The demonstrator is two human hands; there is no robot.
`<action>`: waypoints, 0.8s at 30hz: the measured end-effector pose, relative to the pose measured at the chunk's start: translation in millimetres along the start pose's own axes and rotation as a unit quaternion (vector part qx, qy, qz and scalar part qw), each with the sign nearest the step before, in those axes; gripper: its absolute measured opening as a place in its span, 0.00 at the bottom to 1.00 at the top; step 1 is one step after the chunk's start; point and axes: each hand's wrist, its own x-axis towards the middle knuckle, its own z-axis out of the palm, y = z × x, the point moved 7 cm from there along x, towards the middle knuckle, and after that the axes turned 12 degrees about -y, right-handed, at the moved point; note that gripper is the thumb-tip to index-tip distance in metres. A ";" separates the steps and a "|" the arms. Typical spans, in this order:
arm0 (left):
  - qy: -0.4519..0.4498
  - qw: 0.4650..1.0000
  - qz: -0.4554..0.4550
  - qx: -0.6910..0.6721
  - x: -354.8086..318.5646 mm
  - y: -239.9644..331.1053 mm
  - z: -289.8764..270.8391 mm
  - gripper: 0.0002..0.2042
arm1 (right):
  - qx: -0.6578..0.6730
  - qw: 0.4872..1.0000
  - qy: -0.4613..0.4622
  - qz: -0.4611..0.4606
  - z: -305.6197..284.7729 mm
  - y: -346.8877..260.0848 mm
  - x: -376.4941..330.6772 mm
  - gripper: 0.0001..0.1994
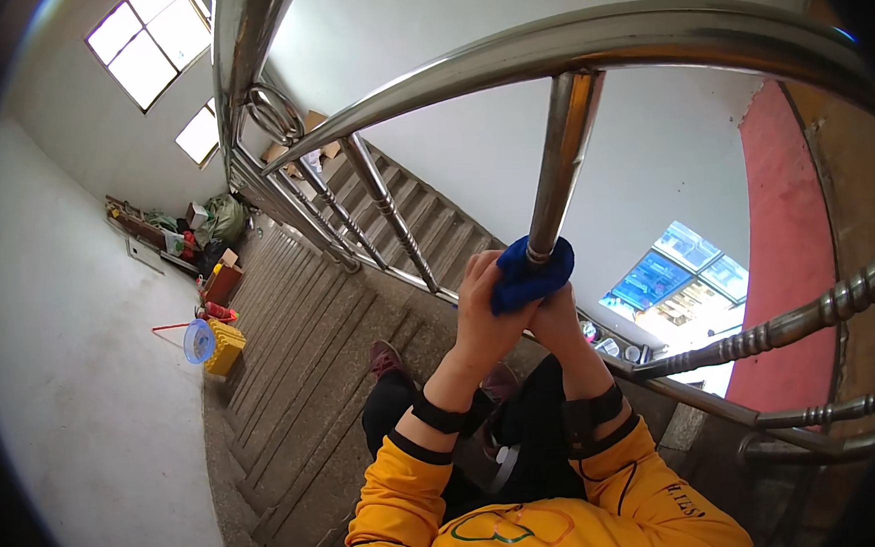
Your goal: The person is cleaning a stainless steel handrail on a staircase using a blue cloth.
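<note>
We are clenching our left hand and, at its three o'clock, our right hand together around the blue cloth, which is wrapping the steel baluster whose long axis is running toward one o'clock.

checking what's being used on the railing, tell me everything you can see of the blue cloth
The blue cloth is a small, soft rag of deep, even blue, fabric by the look of it, bunched and folded rather than spread flat. It is wrapped around the lower part of a shiny metal baluster of the stair railing, which rises out of its top. The left hand and the right hand both clasp it from below, pressing it against the post. Its hidden side cannot be seen.
</note>
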 end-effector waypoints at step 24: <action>-0.031 0.987 -0.094 -0.128 -2.6 -19.0 5.8 0.26 | -0.055 0.998 0.033 -0.019 -7.3 -4.9 -7.6 0.16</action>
